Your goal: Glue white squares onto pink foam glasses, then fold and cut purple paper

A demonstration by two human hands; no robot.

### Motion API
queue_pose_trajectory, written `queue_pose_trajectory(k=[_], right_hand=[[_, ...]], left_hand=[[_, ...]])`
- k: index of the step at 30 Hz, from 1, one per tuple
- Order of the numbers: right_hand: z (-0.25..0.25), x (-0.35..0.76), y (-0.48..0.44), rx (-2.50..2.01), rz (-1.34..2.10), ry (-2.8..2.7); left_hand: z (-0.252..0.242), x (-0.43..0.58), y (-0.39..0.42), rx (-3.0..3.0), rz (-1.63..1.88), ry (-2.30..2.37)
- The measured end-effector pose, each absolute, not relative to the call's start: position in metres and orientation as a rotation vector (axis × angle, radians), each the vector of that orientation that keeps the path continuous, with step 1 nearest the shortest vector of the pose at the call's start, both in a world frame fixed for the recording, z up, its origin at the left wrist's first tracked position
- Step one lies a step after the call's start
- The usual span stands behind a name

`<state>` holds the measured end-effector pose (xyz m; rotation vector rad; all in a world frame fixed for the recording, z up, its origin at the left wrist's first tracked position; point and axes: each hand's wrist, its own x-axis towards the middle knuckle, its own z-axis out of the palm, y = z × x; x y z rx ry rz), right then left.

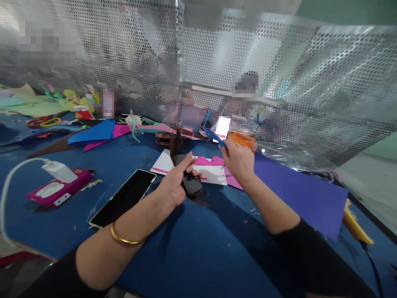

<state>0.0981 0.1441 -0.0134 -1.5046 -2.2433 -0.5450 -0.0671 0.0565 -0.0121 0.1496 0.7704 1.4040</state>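
My left hand (178, 178) is closed around a black piece (192, 185) with a rounded lower end. Dark brown and black strips (174, 145) stick up beyond the fingers; whether they join the black piece I cannot tell. To the right and a little farther away, my right hand (240, 159) pinches a narrow blue strip-like thing (214, 136), its exact kind unclear. White sheets (214, 176) with bright pink cut pieces (206, 160) lie under and between the hands. A phone with a lit screen (222, 128) stands just beyond the right fingertips.
A dark-screened phone (124, 198) and a magenta power strip (62, 192) with a white plug lie left. Purple sheet (297, 190) and a yellow tool with a cord (356, 225) are right. Blue sheets (93, 132) and scissors (49, 121) lie behind, before a perforated metal screen (217, 54).
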Motion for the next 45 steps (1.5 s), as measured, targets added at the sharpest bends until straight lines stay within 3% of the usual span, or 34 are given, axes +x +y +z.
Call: queue_pose_trajectory(k=[7, 15, 20, 24, 29, 37, 40, 45], right_hand=[[0.013, 0.083, 0.069, -1.251, -0.221, -2.231], [0.004, 0.067, 0.045, -1.264, -0.547, -2.506], [0.002, 0.058, 0.036, -1.216, -0.564, -2.665], [0.01, 0.065, 0.03, -1.122, -0.322, -2.677], [0.023, 0.099, 0.05, -1.062, 0.318, -2.43], [-0.017, 0.092, 0.104, -1.039, 0.974, -1.696], [-0.026, 0.085, 0.105, -1.07, 1.005, -1.586], [-0.028, 0.087, 0.1, -1.087, 0.772, -1.562]], left_hand=[[-0.018, -0.052, 0.051, 0.16, 1.469, 0.883], [-0.026, -0.051, 0.049, 0.243, 1.387, 0.948], [-0.018, -0.054, 0.048, 0.222, 1.297, 0.866], [-0.012, -0.058, 0.048, 0.204, 1.215, 0.849], [-0.012, -0.059, 0.047, 0.189, 1.182, 0.864], [-0.024, -0.047, 0.041, 0.355, 1.004, 0.747], [-0.027, -0.045, 0.041, 0.379, 0.967, 0.765], [-0.025, -0.046, 0.044, 0.385, 0.921, 0.72]])
